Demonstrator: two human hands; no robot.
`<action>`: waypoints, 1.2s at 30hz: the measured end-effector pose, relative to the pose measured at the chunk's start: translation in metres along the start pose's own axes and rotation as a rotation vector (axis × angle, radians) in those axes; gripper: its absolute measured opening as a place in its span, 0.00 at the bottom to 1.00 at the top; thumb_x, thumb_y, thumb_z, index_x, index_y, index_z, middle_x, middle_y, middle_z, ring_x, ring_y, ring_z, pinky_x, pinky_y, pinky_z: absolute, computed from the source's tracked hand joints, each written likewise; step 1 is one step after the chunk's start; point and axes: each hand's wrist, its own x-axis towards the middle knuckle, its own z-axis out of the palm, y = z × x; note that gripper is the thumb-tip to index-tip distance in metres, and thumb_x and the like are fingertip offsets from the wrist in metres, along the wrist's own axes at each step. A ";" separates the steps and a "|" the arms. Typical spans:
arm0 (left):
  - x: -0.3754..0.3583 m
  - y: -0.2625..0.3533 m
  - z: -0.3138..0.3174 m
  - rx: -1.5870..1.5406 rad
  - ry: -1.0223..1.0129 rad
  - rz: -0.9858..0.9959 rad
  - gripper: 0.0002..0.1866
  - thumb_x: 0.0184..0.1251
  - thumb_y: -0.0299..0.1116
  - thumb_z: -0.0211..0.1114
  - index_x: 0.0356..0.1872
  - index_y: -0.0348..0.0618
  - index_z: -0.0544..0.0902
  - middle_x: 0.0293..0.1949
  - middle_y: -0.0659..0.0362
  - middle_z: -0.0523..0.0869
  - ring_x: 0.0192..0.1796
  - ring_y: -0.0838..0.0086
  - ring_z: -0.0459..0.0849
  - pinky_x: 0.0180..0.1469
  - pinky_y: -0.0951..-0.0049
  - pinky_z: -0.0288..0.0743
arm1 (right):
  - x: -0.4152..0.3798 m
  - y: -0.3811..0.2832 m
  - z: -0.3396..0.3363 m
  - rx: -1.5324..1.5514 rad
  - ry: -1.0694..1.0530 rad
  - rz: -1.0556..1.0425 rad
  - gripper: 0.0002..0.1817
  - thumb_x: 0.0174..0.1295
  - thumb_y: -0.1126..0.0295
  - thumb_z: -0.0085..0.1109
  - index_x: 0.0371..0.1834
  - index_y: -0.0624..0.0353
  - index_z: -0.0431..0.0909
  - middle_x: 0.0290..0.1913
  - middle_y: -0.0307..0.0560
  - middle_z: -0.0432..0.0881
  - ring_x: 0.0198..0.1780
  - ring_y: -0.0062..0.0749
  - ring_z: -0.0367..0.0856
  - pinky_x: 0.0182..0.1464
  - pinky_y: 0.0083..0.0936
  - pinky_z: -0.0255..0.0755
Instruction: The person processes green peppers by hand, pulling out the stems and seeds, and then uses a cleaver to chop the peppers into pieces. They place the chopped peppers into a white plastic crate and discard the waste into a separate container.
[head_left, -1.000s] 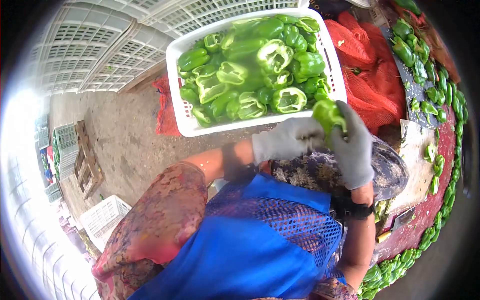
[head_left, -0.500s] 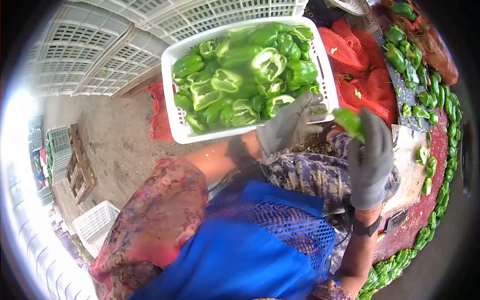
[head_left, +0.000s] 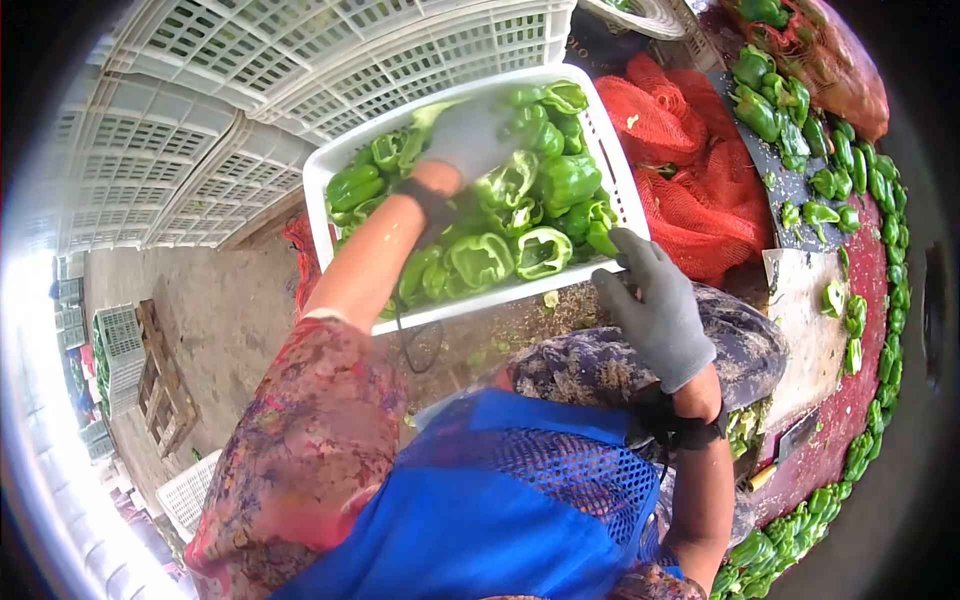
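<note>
A white plastic crate (head_left: pixel 626 195) holds many green peppers, several of them cut open. My left hand (head_left: pixel 470 140), in a grey glove, reaches over the peppers near the crate's far side; motion smears its fingers. At the crate's near right corner is my gloved right hand (head_left: pixel 657 310), fingers apart, beside a green pepper (head_left: pixel 601 236) at the rim. Nothing shows between those fingers. A halved pepper (head_left: pixel 543 252) with its hollow side up lies near the front rim.
Stacked white crates (head_left: pixel 190 130) stand at the upper left. Red mesh sacks (head_left: pixel 690 170) lie right of the pepper crate. Farther right, peppers line the edge of a red surface (head_left: pixel 868 300), with a knife (head_left: pixel 795 438) on it. A wooden pallet (head_left: pixel 165 380) sits at left.
My left hand has moved from the near right corner to the crate's far side. My right hand has moved left to the rim, and the green pepper it held is no longer in it.
</note>
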 end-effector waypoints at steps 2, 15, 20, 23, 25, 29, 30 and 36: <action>-0.031 0.000 -0.029 -0.058 -0.069 -0.069 0.27 0.69 0.54 0.60 0.64 0.55 0.79 0.64 0.42 0.76 0.60 0.46 0.80 0.62 0.54 0.74 | 0.000 0.015 -0.008 -0.026 0.047 -0.008 0.24 0.65 0.66 0.65 0.62 0.64 0.75 0.51 0.58 0.83 0.49 0.46 0.84 0.51 0.36 0.77; -0.172 -0.028 -0.034 -0.007 -0.122 -0.214 0.16 0.65 0.39 0.67 0.50 0.43 0.84 0.52 0.46 0.84 0.48 0.50 0.84 0.51 0.56 0.79 | 0.007 0.045 -0.011 0.287 -0.015 0.116 0.18 0.66 0.71 0.64 0.57 0.66 0.78 0.44 0.52 0.83 0.44 0.28 0.83 0.48 0.26 0.76; -0.047 0.015 0.007 -0.109 0.354 0.130 0.36 0.66 0.55 0.65 0.69 0.43 0.74 0.65 0.43 0.77 0.65 0.50 0.77 0.67 0.54 0.71 | 0.012 0.037 -0.010 0.386 -0.022 0.128 0.17 0.66 0.70 0.63 0.55 0.67 0.79 0.43 0.56 0.84 0.44 0.33 0.84 0.50 0.28 0.76; 0.020 0.033 0.048 -0.028 0.189 -0.041 0.41 0.67 0.63 0.60 0.74 0.46 0.68 0.70 0.42 0.73 0.75 0.47 0.63 0.76 0.51 0.57 | 0.008 0.043 -0.014 0.369 -0.015 0.137 0.16 0.65 0.71 0.63 0.54 0.67 0.79 0.43 0.57 0.84 0.43 0.38 0.84 0.50 0.29 0.76; 0.037 0.050 0.052 -0.009 -0.002 -0.088 0.41 0.70 0.65 0.54 0.75 0.47 0.68 0.70 0.44 0.73 0.77 0.44 0.59 0.78 0.50 0.52 | 0.007 0.050 -0.013 0.373 -0.014 0.138 0.16 0.65 0.71 0.63 0.53 0.66 0.79 0.43 0.57 0.84 0.42 0.39 0.84 0.49 0.30 0.76; 0.028 0.074 0.056 0.188 0.012 0.069 0.40 0.73 0.65 0.48 0.76 0.48 0.67 0.70 0.48 0.74 0.75 0.39 0.60 0.78 0.46 0.48 | 0.020 0.050 -0.016 0.397 -0.022 0.184 0.15 0.65 0.72 0.63 0.53 0.66 0.79 0.41 0.56 0.83 0.40 0.35 0.83 0.47 0.29 0.76; 0.031 0.075 0.057 0.201 0.014 0.064 0.40 0.73 0.65 0.48 0.76 0.48 0.66 0.70 0.48 0.74 0.75 0.39 0.60 0.78 0.45 0.47 | 0.025 0.045 -0.018 0.403 -0.032 0.203 0.14 0.65 0.72 0.63 0.52 0.66 0.79 0.40 0.55 0.83 0.40 0.34 0.82 0.47 0.28 0.75; 0.043 0.076 0.076 0.279 -0.008 -0.033 0.43 0.69 0.63 0.54 0.80 0.51 0.59 0.73 0.50 0.70 0.77 0.35 0.56 0.77 0.42 0.45 | 0.044 0.038 -0.010 0.500 -0.066 0.215 0.14 0.68 0.71 0.62 0.52 0.68 0.79 0.38 0.49 0.84 0.39 0.23 0.80 0.45 0.24 0.75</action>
